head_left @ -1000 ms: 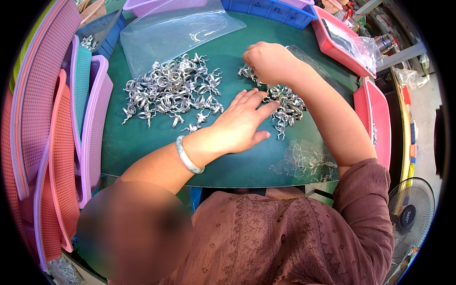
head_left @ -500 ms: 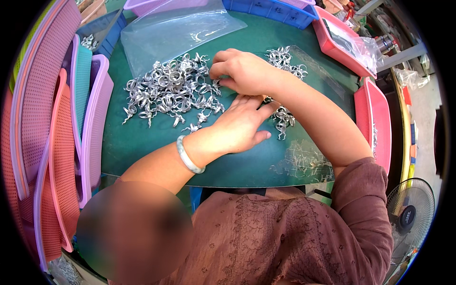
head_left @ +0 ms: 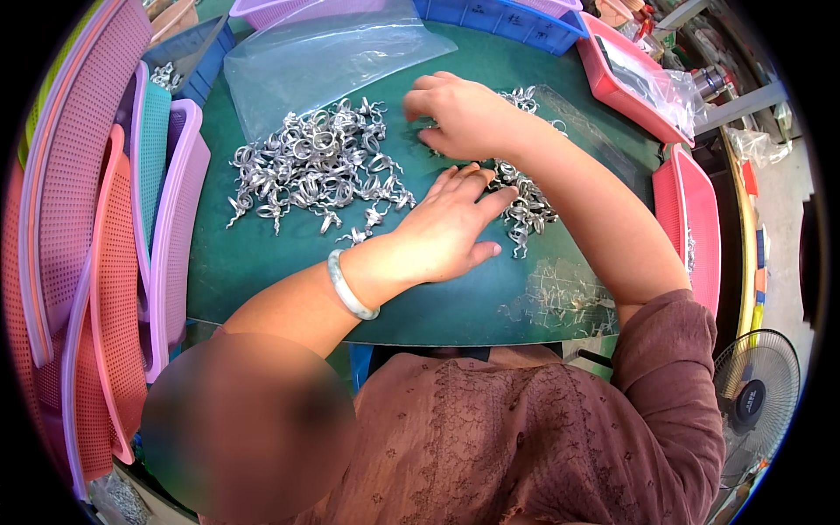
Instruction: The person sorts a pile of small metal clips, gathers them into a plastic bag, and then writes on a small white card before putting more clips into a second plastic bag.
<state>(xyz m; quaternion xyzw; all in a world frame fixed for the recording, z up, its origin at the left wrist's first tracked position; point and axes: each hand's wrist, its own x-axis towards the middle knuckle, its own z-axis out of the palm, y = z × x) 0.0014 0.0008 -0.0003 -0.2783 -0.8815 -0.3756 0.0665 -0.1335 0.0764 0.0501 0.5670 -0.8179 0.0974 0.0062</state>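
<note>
A large heap of silvery metal rings (head_left: 315,162), each with wavy tails, lies on the green tabletop (head_left: 394,311). To its right is a smaller group of the same rings (head_left: 528,206), partly hidden under my hands and right forearm. My left hand (head_left: 448,223), with a pale green bangle (head_left: 348,287) at the wrist, lies palm down with fingers spread, its fingertips by the smaller group. Just beyond it, my right hand (head_left: 468,114) hovers low between both piles. Its fingers are loosely curled, thumb apart from them; a sliver of grey metal shows below the palm.
A clear plastic bag (head_left: 328,57) lies flat behind the heap. Stacked purple baskets (head_left: 179,175) and orange baskets (head_left: 118,289) crowd the left. A blue bin (head_left: 503,24) stands at the back, pink trays (head_left: 687,219) at the right edge, a fan (head_left: 752,398) lower right.
My right hand has shifted to the right and slightly away, off the edge of the large heap. The left hand stays nearly in place, with more of its fingers showing.
</note>
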